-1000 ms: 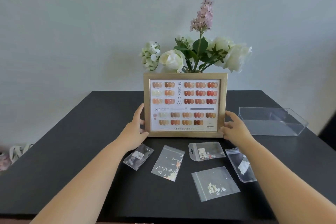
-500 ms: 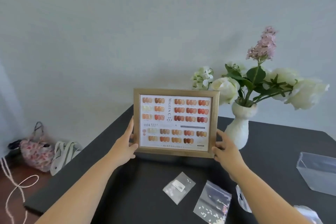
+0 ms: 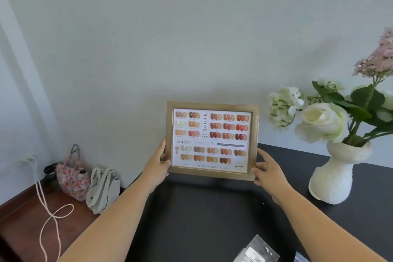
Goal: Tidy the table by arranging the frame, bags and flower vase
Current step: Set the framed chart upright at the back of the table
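frame (image 3: 212, 141) shifted left (held upright) | black table (image 3: 202, 215) | pale wall (image 3: 148, 38)

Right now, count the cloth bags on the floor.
2. The floral bag sits against the wall; the white tote leans beside it, nearer the table. Others may be hidden.

Bare table (image 3: 202, 219) under frame (image 3: 212, 140); vase (image 3: 333, 176) blocks right.
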